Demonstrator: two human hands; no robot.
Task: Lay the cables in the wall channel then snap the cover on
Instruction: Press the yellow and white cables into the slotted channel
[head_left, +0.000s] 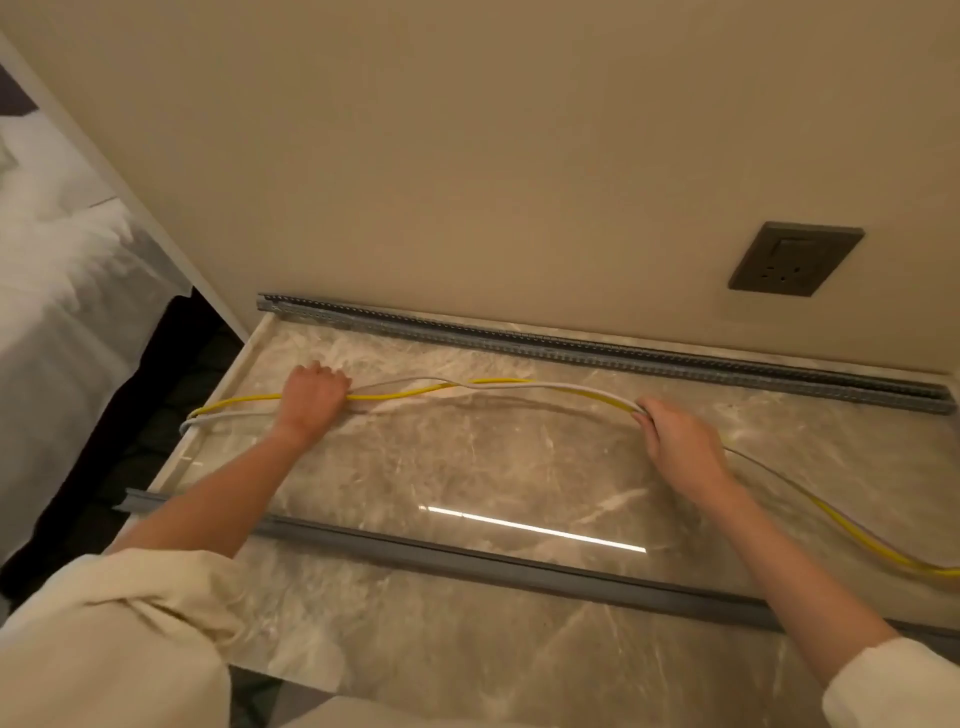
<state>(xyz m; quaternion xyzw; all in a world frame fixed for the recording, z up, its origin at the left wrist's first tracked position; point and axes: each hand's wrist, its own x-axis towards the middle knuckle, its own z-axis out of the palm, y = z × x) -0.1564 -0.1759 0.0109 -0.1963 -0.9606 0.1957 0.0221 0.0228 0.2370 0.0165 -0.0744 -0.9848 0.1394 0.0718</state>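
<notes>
A yellow cable (400, 395) and a white cable (571, 387) run together across the marble top (493, 467), arching slightly between my hands. My left hand (311, 397) grips both cables near the left end. My right hand (675, 441) pinches them further right. The grey open channel (597, 348) lies along the foot of the wall, behind the cables, with nothing in it. The grey cover strip (493, 564) lies on the marble close to me, under my forearms.
A dark wall socket (795, 260) sits on the beige wall above the channel's right part. A bed with white bedding (62, 291) stands left of the marble top, past a dark gap. The cables trail off the right edge.
</notes>
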